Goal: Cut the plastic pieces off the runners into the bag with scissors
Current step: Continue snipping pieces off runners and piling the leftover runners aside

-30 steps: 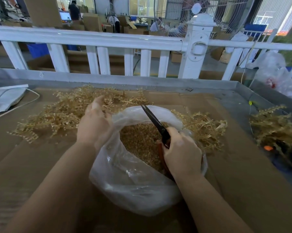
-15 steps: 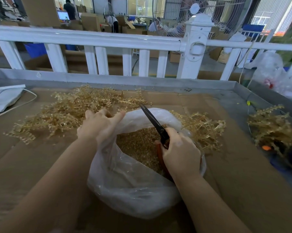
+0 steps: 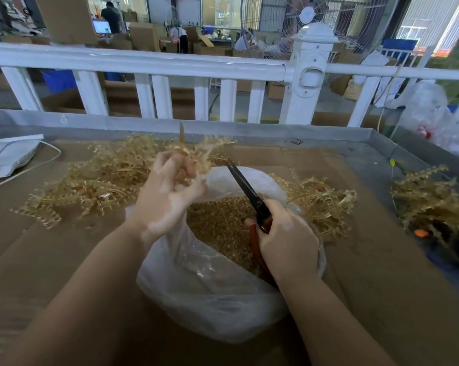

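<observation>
A clear plastic bag [image 3: 210,291] lies open in front of me, filled with small gold cut pieces [image 3: 220,223]. My left hand [image 3: 170,196] grips a gold plastic runner [image 3: 194,151] and holds it raised above the bag's far rim, blurred by motion. My right hand [image 3: 286,239] grips the red handles of the scissors [image 3: 247,191] over the bag; the dark blades point up and to the left and look closed. A heap of gold runners [image 3: 91,180] lies left of the bag, and more runners [image 3: 318,199] lie to its right.
Brown cardboard [image 3: 368,273] lines the metal-rimmed table. Another pile of gold runners [image 3: 431,204] sits at the right edge. A white packet with a cord [image 3: 9,157] lies at the far left. A white railing [image 3: 154,64] stands behind the table.
My left hand went from the bag's left rim up to the heap and lifted a runner over the bag. The right hand with the scissors stayed in place.
</observation>
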Motion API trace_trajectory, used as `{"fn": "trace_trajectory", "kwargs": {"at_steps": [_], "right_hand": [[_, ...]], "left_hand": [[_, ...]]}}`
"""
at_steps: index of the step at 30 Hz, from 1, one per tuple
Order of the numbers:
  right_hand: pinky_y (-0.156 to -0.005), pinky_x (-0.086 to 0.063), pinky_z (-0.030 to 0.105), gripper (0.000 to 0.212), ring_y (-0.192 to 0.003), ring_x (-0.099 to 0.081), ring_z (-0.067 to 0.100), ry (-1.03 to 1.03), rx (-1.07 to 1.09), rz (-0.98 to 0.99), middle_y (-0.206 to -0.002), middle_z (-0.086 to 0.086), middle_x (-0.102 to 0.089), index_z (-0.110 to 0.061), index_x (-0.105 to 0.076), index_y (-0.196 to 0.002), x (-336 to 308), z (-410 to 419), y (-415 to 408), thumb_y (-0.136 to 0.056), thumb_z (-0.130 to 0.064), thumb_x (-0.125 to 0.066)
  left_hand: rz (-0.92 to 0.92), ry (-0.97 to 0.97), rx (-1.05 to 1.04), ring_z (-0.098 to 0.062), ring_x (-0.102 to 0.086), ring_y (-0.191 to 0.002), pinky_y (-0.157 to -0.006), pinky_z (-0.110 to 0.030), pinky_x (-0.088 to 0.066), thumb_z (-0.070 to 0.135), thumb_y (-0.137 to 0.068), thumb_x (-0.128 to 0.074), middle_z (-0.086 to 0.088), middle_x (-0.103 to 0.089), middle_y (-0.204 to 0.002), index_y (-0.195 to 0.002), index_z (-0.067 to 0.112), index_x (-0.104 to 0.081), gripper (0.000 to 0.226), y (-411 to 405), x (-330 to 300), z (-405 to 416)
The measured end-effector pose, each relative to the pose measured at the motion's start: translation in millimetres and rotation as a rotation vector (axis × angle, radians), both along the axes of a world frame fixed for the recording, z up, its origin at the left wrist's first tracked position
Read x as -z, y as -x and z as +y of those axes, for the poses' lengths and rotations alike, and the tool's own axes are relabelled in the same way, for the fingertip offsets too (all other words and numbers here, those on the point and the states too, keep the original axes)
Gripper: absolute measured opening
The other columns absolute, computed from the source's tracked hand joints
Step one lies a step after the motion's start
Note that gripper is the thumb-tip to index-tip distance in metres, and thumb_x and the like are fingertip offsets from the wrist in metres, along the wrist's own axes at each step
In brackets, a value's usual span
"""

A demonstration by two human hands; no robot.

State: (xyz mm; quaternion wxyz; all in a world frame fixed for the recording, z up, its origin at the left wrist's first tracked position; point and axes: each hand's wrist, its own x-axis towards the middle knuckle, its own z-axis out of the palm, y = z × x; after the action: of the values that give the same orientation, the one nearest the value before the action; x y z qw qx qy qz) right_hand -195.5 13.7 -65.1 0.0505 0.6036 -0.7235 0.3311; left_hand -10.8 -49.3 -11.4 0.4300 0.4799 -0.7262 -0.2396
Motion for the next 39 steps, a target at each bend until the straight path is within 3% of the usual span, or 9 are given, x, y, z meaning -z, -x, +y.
{"fn": "trace_trajectory", "kwargs": {"at_steps": [4, 7, 11, 17, 20, 22, 24, 31, 39], "right_hand": [[-0.068, -0.039, 0.026, 0.039, -0.098, -0.061, 0.019, 0.007, 0.011, 0.000, -0.101, -0.004, -0.068, -0.027, -0.058, -0.123, -0.4, -0.2, -0.5, -0.087, -0.041, -0.064], [-0.068, -0.041, 0.026, 0.038, -0.097, -0.062, 0.019, 0.017, 0.011, -0.005, -0.099, -0.003, -0.068, -0.026, -0.059, -0.122, -0.5, -0.2, -0.9, -0.087, -0.039, -0.064], [-0.065, -0.037, 0.024, 0.037, -0.094, -0.062, 0.019, 0.022, 0.020, -0.009, -0.097, -0.003, -0.068, -0.024, -0.061, -0.120, -0.6, 0.0, -0.9, -0.086, -0.039, -0.066], [-0.063, -0.035, 0.023, 0.036, -0.092, -0.064, 0.020, 0.043, 0.031, -0.008, -0.095, -0.002, -0.069, -0.023, -0.063, -0.117, -1.7, 0.9, -1.9, -0.085, -0.036, -0.068], [-0.064, -0.037, 0.023, 0.036, -0.093, -0.063, 0.020, 0.034, 0.021, -0.013, -0.095, -0.002, -0.069, -0.023, -0.062, -0.118, -1.9, 0.7, -2.0, -0.085, -0.036, -0.068], [-0.064, -0.034, 0.022, 0.036, -0.094, -0.063, 0.019, 0.034, 0.018, -0.018, -0.096, -0.002, -0.069, -0.023, -0.062, -0.118, -2.0, 1.0, -1.7, -0.085, -0.036, -0.068], [-0.064, -0.033, 0.022, 0.037, -0.094, -0.063, 0.019, 0.035, 0.017, -0.019, -0.096, -0.003, -0.069, -0.024, -0.061, -0.119, -2.3, 1.2, -1.7, -0.085, -0.035, -0.068], [-0.071, -0.048, 0.028, 0.034, -0.096, -0.063, 0.020, 0.020, -0.028, -0.064, -0.097, -0.003, -0.070, -0.023, -0.063, -0.117, -6.7, 4.0, -1.1, -0.084, -0.031, -0.069], [-0.075, -0.050, 0.030, 0.037, -0.095, -0.064, 0.020, 0.027, -0.052, -0.077, -0.097, -0.003, -0.071, -0.022, -0.063, -0.119, -9.9, 6.8, -1.8, -0.084, -0.030, -0.070]], "left_hand": [[-0.202, -0.033, 0.037, -0.008, -0.042, -0.109, -0.074, 0.005, -0.029, 0.017, -0.076, -0.074, 0.014, -0.035, -0.119, -0.094, 0.022, -0.059, 0.024, -2.7, 21.5, 1.8], [-0.347, -0.008, 0.031, -0.009, -0.039, -0.115, -0.088, -0.012, -0.031, 0.006, -0.076, -0.068, 0.011, -0.031, -0.130, -0.107, 0.026, -0.060, 0.038, -3.2, 29.8, 3.9], [-0.397, -0.068, 0.091, -0.016, -0.032, -0.131, -0.105, -0.036, -0.036, 0.036, -0.070, -0.055, 0.004, -0.033, -0.140, -0.110, 0.027, -0.058, 0.041, -1.5, 25.2, 11.7], [-0.127, -0.108, -0.046, -0.016, -0.045, -0.110, -0.099, -0.040, -0.032, 0.081, -0.076, -0.026, 0.009, -0.050, -0.112, -0.078, 0.026, -0.068, 0.069, 9.2, 18.4, 22.1], [-0.043, -0.084, -0.178, -0.019, -0.054, -0.091, -0.087, -0.034, -0.039, 0.063, -0.087, -0.044, 0.005, -0.058, -0.079, -0.059, 0.019, -0.062, 0.056, 17.8, 16.1, 21.4], [0.022, -0.118, -0.208, -0.003, -0.056, -0.062, -0.060, -0.015, -0.041, 0.043, -0.082, -0.066, 0.009, -0.057, -0.051, -0.051, 0.019, -0.057, 0.040, 23.1, 17.4, 21.1], [0.165, -0.195, -0.206, -0.003, -0.047, -0.044, -0.043, -0.012, -0.034, 0.022, -0.075, -0.076, 0.011, -0.051, -0.040, -0.050, 0.016, -0.050, 0.036, 27.5, 22.2, 20.1], [0.781, -0.424, -0.068, -0.014, -0.067, -0.063, -0.053, -0.026, -0.053, -0.013, -0.078, -0.066, 0.005, -0.066, -0.059, -0.083, 0.020, -0.041, 0.041, 35.0, 39.1, 21.0], [0.710, -0.440, -0.026, -0.027, -0.060, -0.087, -0.086, -0.049, -0.051, -0.012, -0.089, -0.050, -0.011, -0.064, -0.097, -0.087, 0.034, -0.064, 0.048, 40.6, 42.8, 20.7]]}}
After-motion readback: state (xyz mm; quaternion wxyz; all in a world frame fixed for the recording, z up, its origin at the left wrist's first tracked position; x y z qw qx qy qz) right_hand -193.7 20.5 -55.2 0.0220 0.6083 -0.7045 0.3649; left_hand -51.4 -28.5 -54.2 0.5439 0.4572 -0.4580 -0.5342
